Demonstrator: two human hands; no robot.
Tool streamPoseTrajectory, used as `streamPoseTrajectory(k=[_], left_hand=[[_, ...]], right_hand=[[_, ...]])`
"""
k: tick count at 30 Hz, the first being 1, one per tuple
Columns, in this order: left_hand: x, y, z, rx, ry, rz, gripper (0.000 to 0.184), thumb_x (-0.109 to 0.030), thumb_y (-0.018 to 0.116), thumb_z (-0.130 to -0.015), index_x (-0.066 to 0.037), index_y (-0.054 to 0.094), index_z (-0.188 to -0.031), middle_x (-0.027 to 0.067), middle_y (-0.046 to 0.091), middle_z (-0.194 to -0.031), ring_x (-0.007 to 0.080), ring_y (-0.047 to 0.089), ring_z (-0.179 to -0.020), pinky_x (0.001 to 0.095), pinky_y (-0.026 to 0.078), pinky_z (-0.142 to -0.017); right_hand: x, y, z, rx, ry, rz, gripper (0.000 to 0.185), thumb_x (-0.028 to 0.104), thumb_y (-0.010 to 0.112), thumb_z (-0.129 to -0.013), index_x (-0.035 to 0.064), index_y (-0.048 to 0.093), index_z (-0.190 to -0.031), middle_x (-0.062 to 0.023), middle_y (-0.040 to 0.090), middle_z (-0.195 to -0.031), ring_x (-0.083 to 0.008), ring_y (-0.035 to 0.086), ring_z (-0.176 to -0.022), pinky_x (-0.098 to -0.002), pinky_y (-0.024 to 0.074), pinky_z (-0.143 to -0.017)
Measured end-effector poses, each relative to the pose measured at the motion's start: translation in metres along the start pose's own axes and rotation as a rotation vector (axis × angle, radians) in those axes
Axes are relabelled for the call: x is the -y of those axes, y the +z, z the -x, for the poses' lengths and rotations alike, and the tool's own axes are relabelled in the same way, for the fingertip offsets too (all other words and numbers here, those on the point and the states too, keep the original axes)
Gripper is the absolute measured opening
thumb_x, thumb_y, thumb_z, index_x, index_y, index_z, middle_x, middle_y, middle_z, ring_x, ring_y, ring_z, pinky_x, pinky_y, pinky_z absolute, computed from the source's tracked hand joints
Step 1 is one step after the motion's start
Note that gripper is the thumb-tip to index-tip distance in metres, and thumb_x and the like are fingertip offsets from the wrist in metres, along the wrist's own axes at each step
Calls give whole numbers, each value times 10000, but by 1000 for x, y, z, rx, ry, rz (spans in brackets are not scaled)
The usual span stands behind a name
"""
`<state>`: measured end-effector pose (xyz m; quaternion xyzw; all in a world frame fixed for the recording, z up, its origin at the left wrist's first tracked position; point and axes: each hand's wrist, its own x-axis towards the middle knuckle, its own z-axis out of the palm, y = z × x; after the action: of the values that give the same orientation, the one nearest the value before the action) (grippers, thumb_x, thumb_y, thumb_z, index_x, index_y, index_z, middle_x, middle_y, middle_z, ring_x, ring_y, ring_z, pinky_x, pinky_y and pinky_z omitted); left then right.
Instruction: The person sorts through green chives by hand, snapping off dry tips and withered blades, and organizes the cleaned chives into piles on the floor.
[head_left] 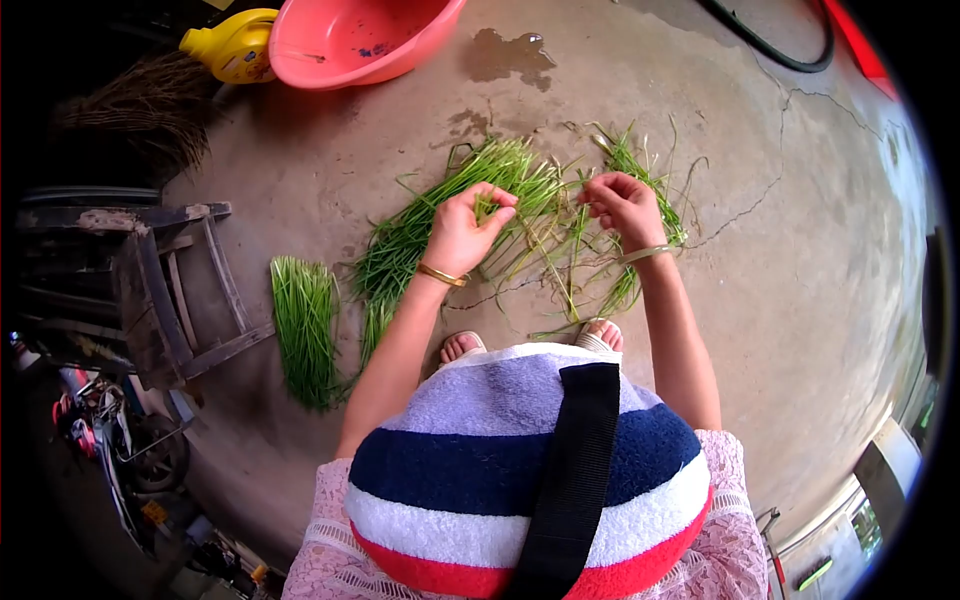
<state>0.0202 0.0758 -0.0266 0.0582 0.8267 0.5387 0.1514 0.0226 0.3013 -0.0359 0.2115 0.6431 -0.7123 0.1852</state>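
Note:
My left hand (468,228), with a gold bracelet at the wrist, is closed around a few green chives (485,208). It is over the large loose pile of chives (415,235) on the concrete floor, whose pale ends point right. My right hand (625,207), wearing a pale bangle, has its fingers curled into a pinch above scattered stalks and trimmings (640,160). Whatever lies between those fingertips is too small to make out. On the left, a neat bundle of chives (305,330) lies apart from the pile.
A pink basin (380,70) and a yellow jug (235,45) stand at the top left, near a twig broom (145,115). A worn wooden stool (165,285) is on the left. A dark hose (775,55) curves at the top right. My sandalled feet are just below the greens.

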Motion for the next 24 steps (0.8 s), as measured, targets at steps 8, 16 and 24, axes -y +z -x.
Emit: streamPoseTrajectory(k=[8,16,24], left_hand=[[-36,-5,4,-57,74,-247,105,-88,618,-765,-34,542,-813,69,607,-720,163,604,-652,268,461,-586],[-43,0,8,-42,182,-414,114,-98,611,-731,-45,541,-804,116,558,-708,288,552,-641,345,426,-562],[-34,-13,4,-204,191,-381,112,-79,658,-684,-40,561,-721,92,551,-729,265,554,-666,320,429,-572]], right_hand=[[1,21,10,124,-253,246,294,129,696,-711,29,601,-970,-30,604,-765,-76,557,-666,-202,465,-615],[9,44,11,253,-214,126,124,77,656,-738,2,606,-823,-5,604,-709,-52,543,-648,-187,443,-581],[12,33,8,63,-153,33,106,111,615,-782,10,600,-810,-14,605,-684,-57,535,-589,-189,430,-531]])
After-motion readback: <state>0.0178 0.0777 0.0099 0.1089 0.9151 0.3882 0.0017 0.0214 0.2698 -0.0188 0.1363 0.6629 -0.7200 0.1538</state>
